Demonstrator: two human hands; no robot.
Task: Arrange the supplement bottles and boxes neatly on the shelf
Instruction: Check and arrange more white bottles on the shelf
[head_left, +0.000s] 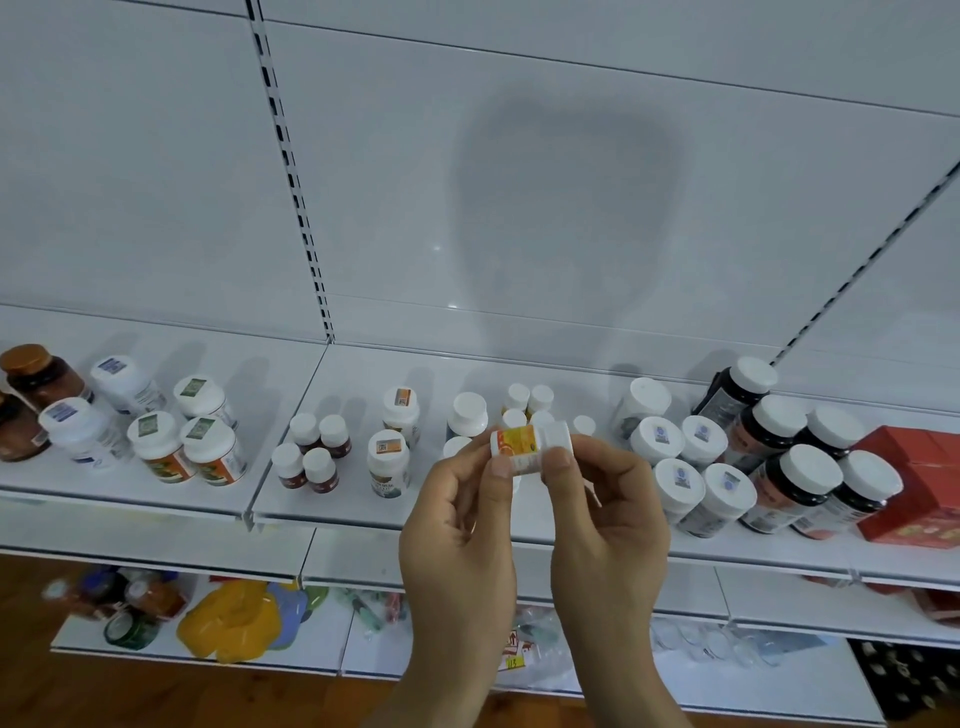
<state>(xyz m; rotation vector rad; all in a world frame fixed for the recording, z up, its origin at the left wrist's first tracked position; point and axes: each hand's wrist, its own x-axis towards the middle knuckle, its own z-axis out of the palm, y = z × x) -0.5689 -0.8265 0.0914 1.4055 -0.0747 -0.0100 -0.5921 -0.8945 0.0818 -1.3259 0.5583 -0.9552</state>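
Note:
A small white bottle with an orange and yellow label (523, 441) lies sideways in the air, just in front of the white shelf (363, 512). My left hand (460, 525) pinches its label end. My right hand (605, 514) pinches its white cap end. Behind it on the shelf stand several small white-capped bottles (527, 402). Left of them are small dark bottles (311, 449) and two taller white bottles (389, 457). On the right stand white bottles (691, 467) and dark bottles with white caps (795, 483).
A red box (919, 483) sits at the shelf's right end. Large white and amber bottles (156, 431) fill the left shelf section. A lower shelf (332, 654) holds a yellow and blue packet (244, 621) and other packets. The white back panel rises behind.

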